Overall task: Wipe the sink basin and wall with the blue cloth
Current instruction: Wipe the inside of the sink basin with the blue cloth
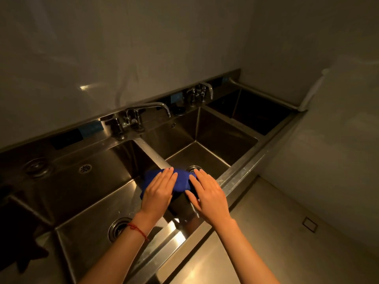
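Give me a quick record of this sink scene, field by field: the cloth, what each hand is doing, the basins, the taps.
cloth: blue cloth, bunched, on the divider between two basins
left hand: fingers straight, laid flat on the cloth
right hand: fingers straight, fingertips on the cloth's right edge
left wrist: red string bracelet
sink: stainless steel, three basins in a row
taps: near faucet, far faucet
wall: pale panel behind the sink

The blue cloth [180, 181] is lying bunched over the steel divider [152, 152] between two sink basins, sitting under the straight fingers [164, 179] of the left hand and beside the right fingertips [194, 177]. The middle basin [215, 140], deep and stainless, is stretching beyond those fingertips.
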